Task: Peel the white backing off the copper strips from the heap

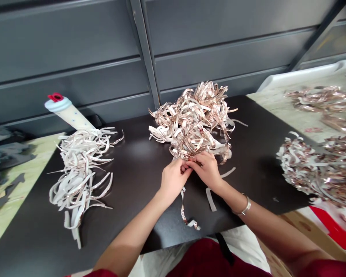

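Both hands meet at the near edge of a tangled heap of shiny rose-gold foil strips (196,111) with white undersides. My left hand (174,179) is closed, its thumb and fingers pinched on foil strips at that edge. Pressed against it, my right hand (206,169) also pinches there, with a bracelet on the wrist. The fingertips partly hide what they grip. Below the hands a curled foil strip (184,213) trails over the black tabletop (138,169). A short pale strip (211,200) lies just under my right wrist.
To the left lies a loose row of white-backed strips (80,169), with a red-topped bottle (74,115) behind it. More foil strips (317,165) bunch at the right edge. Dark grey panels (89,46) rise behind the table. A cardboard box (308,227) stands low right.
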A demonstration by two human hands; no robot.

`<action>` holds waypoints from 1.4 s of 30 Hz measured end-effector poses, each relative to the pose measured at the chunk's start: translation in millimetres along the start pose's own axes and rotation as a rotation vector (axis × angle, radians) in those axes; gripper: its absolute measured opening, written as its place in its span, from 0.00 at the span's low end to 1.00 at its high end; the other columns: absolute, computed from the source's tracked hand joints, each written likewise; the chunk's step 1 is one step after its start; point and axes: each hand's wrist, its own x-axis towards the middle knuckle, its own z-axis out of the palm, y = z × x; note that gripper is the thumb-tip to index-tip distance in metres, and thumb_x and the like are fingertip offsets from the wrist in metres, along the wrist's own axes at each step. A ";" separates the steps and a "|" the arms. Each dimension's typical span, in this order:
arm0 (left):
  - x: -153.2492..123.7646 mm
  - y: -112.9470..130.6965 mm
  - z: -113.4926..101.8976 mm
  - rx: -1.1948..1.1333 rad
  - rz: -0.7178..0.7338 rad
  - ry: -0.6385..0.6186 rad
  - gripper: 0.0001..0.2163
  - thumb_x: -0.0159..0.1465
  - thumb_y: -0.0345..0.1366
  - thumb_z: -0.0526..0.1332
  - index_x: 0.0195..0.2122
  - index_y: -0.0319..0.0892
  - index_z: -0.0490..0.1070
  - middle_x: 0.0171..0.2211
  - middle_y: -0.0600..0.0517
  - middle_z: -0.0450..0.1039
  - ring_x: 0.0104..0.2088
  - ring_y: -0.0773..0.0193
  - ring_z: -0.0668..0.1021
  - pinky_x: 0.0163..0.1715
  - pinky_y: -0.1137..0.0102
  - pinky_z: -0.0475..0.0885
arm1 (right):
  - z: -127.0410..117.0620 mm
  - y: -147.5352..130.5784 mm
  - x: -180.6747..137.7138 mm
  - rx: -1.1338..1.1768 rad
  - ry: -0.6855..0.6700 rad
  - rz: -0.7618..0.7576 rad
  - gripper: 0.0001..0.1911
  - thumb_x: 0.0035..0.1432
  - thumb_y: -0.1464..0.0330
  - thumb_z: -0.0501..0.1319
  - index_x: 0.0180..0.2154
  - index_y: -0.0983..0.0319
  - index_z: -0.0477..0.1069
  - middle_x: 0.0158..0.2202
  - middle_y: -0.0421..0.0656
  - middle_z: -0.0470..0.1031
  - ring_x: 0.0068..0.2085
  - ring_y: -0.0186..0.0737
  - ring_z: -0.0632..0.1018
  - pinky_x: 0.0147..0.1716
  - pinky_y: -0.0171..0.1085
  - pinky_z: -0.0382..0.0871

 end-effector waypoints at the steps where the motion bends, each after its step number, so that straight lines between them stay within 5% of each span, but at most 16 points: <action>1: 2.1 -0.9 2.0 0.011 -0.002 0.032 0.03 0.57 0.32 0.62 0.30 0.42 0.68 0.24 0.57 0.68 0.25 0.68 0.71 0.28 0.73 0.65 | -0.3 0.8 -0.2 0.006 -0.002 -0.012 0.13 0.60 0.66 0.61 0.24 0.62 0.70 0.22 0.38 0.73 0.29 0.38 0.71 0.34 0.38 0.57; 6: 9.8 -14.4 -1.9 -0.018 0.065 0.074 0.06 0.59 0.31 0.59 0.24 0.41 0.66 0.26 0.55 0.67 0.27 0.67 0.71 0.30 0.72 0.65 | -5.2 10.6 -1.8 -0.118 -0.141 -0.208 0.04 0.60 0.67 0.62 0.38 0.59 0.74 0.35 0.41 0.78 0.37 0.41 0.72 0.38 0.39 0.55; 9: 9.1 -23.3 -12.3 -0.284 -0.045 0.002 0.06 0.58 0.33 0.60 0.25 0.40 0.65 0.30 0.52 0.71 0.27 0.67 0.75 0.28 0.73 0.67 | -6.8 18.4 0.3 -0.276 -0.198 -0.284 0.04 0.60 0.68 0.61 0.34 0.61 0.73 0.34 0.42 0.76 0.37 0.40 0.71 0.37 0.39 0.54; 13: 0.7 -29.3 -36.1 -0.710 -0.263 -0.106 0.11 0.58 0.41 0.61 0.30 0.39 0.63 0.33 0.48 0.77 0.22 0.68 0.77 0.20 0.77 0.66 | -7.1 29.6 8.3 -0.388 -0.176 -0.223 0.08 0.61 0.69 0.59 0.29 0.62 0.71 0.31 0.43 0.75 0.35 0.41 0.70 0.37 0.39 0.54; 17: -7.8 -30.4 -67.2 -0.797 -0.249 0.067 0.13 0.55 0.43 0.64 0.27 0.39 0.63 0.23 0.52 0.76 0.14 0.72 0.71 0.15 0.77 0.63 | -9.4 34.6 12.0 -0.368 -0.179 -0.158 0.07 0.60 0.69 0.60 0.29 0.61 0.71 0.31 0.42 0.74 0.36 0.42 0.71 0.38 0.40 0.55; 21: -18.1 -25.1 -81.9 -0.545 -0.145 0.204 0.08 0.59 0.40 0.62 0.31 0.40 0.70 0.22 0.54 0.75 0.13 0.74 0.66 0.15 0.77 0.61 | -14.3 17.8 7.5 -0.265 -0.095 -0.166 0.06 0.60 0.66 0.60 0.37 0.61 0.74 0.34 0.45 0.74 0.38 0.45 0.71 0.38 0.41 0.58; 24: -29.2 -17.8 -77.8 -0.127 0.032 0.149 0.04 0.58 0.36 0.63 0.30 0.42 0.75 0.26 0.51 0.78 0.20 0.68 0.74 0.23 0.74 0.67 | -17.0 -6.0 7.3 0.013 -0.017 -0.164 0.10 0.61 0.63 0.59 0.40 0.61 0.74 0.33 0.45 0.75 0.37 0.43 0.72 0.38 0.42 0.62; 27: -38.7 -13.1 -70.4 0.106 0.199 0.077 0.05 0.59 0.34 0.63 0.33 0.43 0.78 0.28 0.50 0.80 0.26 0.64 0.78 0.29 0.72 0.68 | -14.3 -26.8 11.4 0.451 -0.160 -0.153 0.13 0.60 0.60 0.60 0.40 0.62 0.74 0.28 0.42 0.76 0.30 0.36 0.74 0.34 0.37 0.68; 30: -43.5 -12.8 -66.6 0.169 0.220 0.050 0.06 0.60 0.35 0.61 0.34 0.44 0.78 0.28 0.49 0.80 0.27 0.62 0.78 0.30 0.71 0.68 | -6.5 -36.3 12.5 0.690 -0.290 -0.084 0.12 0.60 0.61 0.60 0.34 0.63 0.75 0.27 0.41 0.77 0.27 0.34 0.77 0.29 0.33 0.71; 33: -45.6 -13.6 -64.5 0.105 0.106 0.191 0.07 0.57 0.39 0.64 0.35 0.45 0.77 0.34 0.49 0.78 0.25 0.65 0.74 0.30 0.71 0.68 | 0.9 -36.4 6.2 0.660 -0.185 -0.060 0.08 0.60 0.66 0.61 0.31 0.62 0.75 0.28 0.42 0.79 0.29 0.35 0.79 0.30 0.33 0.73; 36: -47.3 -13.0 -57.9 -0.113 -0.068 0.277 0.14 0.57 0.47 0.63 0.23 0.41 0.71 0.24 0.52 0.70 0.19 0.71 0.65 0.22 0.73 0.62 | 5.0 -32.9 -3.9 0.569 -0.015 -0.158 0.03 0.58 0.70 0.62 0.32 0.61 0.74 0.28 0.43 0.80 0.30 0.37 0.80 0.31 0.35 0.74; 39: -47.6 -11.0 -46.3 -0.593 -0.315 -0.026 0.25 0.61 0.56 0.53 0.17 0.40 0.63 0.14 0.57 0.55 0.15 0.73 0.58 0.16 0.75 0.52 | 7.8 -29.1 -12.3 0.530 0.003 -0.333 0.06 0.61 0.74 0.58 0.35 0.61 0.73 0.31 0.45 0.80 0.32 0.38 0.80 0.31 0.37 0.74; 42: -46.0 -9.7 -36.7 -0.930 -0.539 -0.194 0.25 0.58 0.58 0.56 0.20 0.39 0.64 0.14 0.59 0.54 0.14 0.76 0.54 0.14 0.75 0.47 | 10.5 -26.3 -16.7 0.524 -0.048 -0.467 0.09 0.63 0.75 0.54 0.38 0.60 0.72 0.34 0.46 0.80 0.34 0.38 0.80 0.32 0.38 0.74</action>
